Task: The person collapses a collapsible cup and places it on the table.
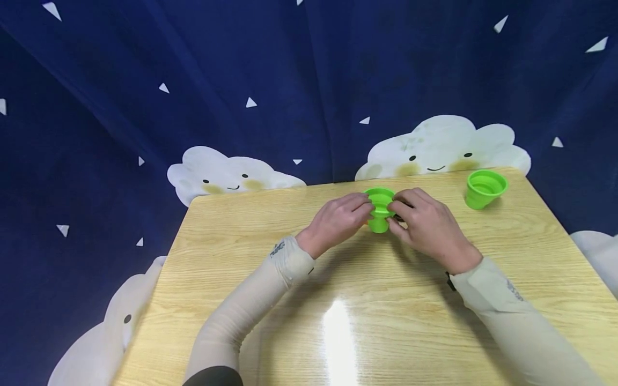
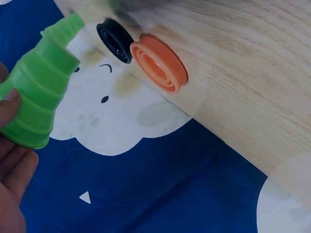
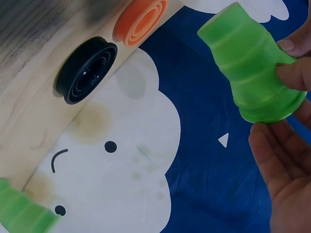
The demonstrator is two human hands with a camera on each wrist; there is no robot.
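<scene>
A light green collapsible cup point(image 1: 378, 224), drawn out to its full stepped height, is between my two hands with its wide mouth up. My left hand point(image 1: 340, 219) holds its rim from the left, fingers bent over the edge. On the opposite side, my right hand point(image 1: 427, 222) grips the same rim between thumb and fingers. The cup's ringed wall point(image 3: 255, 68) shows from the side in the right wrist view. Close by on the table are two flattened collapsible cups, one black point(image 3: 86, 70) and one orange point(image 2: 159, 63); my hands mostly hide them in the head view.
A second green cup point(image 1: 485, 187), also extended, stands upright at the table's far right corner. The wooden table point(image 1: 241, 225) ends at a dark blue curtain point(image 1: 270, 69) printed with clouds and triangles. Light glares off the tabletop near the front.
</scene>
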